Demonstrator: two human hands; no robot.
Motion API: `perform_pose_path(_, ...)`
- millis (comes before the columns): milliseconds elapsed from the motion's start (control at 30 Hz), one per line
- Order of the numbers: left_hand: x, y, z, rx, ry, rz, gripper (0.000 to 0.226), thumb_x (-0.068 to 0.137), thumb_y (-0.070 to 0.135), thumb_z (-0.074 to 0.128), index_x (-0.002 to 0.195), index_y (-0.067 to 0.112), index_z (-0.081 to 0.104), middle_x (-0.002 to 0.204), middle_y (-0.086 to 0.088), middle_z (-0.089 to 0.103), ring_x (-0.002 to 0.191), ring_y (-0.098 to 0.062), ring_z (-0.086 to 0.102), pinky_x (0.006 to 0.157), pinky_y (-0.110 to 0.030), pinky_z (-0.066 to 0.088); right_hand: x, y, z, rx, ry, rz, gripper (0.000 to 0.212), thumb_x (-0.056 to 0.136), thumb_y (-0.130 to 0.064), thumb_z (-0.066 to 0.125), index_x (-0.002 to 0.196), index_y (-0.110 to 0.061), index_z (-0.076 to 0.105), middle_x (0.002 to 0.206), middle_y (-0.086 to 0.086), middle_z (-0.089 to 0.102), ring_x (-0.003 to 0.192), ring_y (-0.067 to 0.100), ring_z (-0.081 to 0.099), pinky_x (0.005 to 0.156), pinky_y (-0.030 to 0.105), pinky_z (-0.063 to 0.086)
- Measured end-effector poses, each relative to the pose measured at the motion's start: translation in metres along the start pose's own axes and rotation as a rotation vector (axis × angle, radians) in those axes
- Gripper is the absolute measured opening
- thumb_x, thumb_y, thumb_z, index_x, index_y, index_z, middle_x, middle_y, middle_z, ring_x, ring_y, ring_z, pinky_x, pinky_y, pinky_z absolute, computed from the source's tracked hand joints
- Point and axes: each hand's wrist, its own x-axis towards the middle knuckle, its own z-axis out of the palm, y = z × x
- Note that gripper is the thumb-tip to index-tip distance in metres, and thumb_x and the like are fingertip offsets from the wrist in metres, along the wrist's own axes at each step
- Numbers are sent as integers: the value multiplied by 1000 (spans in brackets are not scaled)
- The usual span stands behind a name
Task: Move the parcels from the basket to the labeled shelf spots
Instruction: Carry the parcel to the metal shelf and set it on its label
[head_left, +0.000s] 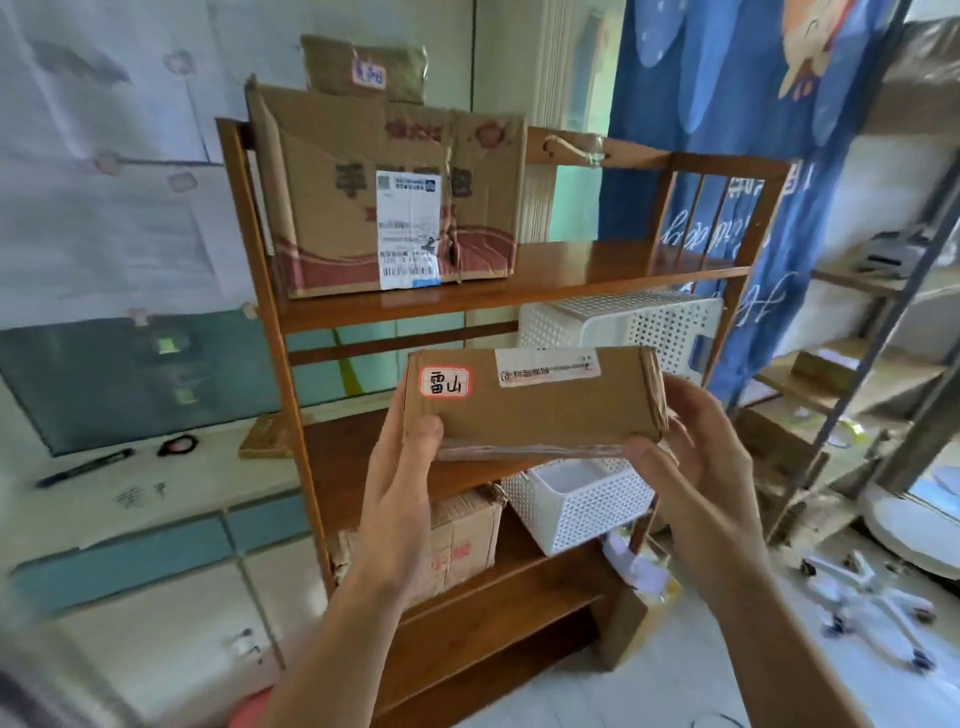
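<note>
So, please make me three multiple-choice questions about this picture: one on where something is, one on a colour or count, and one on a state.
1. Where does the large cardboard box with the white shipping label stand?
A. on the top shelf of the wooden rack
B. on the floor
C. inside a white basket

2. What colour is the border of the handwritten sticker on the held parcel?
A. green
B. red
C. blue

3. How is the small parcel held?
A. by the left hand alone
B. it rests on a shelf, untouched
C. by both hands, one at each end

Answers:
1. A, the box sits on the top board, at its left end.
2. B, a red outline frames the white sticker.
3. C, the left hand grips the left end and the right hand the right end, in front of the rack.
</note>
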Motion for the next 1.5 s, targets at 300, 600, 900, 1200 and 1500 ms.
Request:
perform_pose_path(300, -78, 73, -132, 109, 222, 158, 42, 104, 23, 47, 142, 8, 49, 123, 7, 71, 115, -9, 65, 89, -20, 52, -49, -27, 144, 209, -181, 40, 46, 90, -13, 58, 135, -8, 49, 117, -8, 72, 107, 7, 69, 86, 24, 58)
perform_pose_path(600, -149, 146, -333, 245, 511, 281, 52, 91, 42, 53, 139, 22, 55, 132, -13, 62, 124, -24, 61, 101, -38, 52, -115, -74, 349, 357, -385, 21, 52, 86, -21, 68, 134, -10, 51, 124, -2, 70, 115, 15, 68, 91, 24, 55)
perform_pose_path(900, -178, 187, -474, 352, 530, 369, 53, 88, 8, 61, 140, 9, 50, 128, 0, 68, 123, -20, 62, 94, -27, 53, -165, -97, 482, 289, -376, -20, 48, 72, -6, 70, 111, -29, 54, 130, 9, 66, 120, 36, 62, 102, 57, 48)
perform_pose_path(1200, -187, 200, -518, 136, 616, 406, 37, 95, 24, 52, 131, 17, 58, 120, -5, 71, 115, -26, 67, 88, -34, 57, -171, -109, 530, 322, -417, -25, 74, 71, 28, 68, 132, -11, 54, 120, -4, 72, 119, 15, 66, 95, 21, 54)
perform_pose_path(1500, -227, 213, -585, 206, 769, 404, 30, 100, 17, 48, 126, 17, 64, 119, -6, 74, 114, -27, 68, 82, -33, 61, -210, -109, 600, 270, -583, 1, 77, 74, 18, 76, 133, -25, 53, 129, -8, 67, 121, 17, 64, 95, 32, 57)
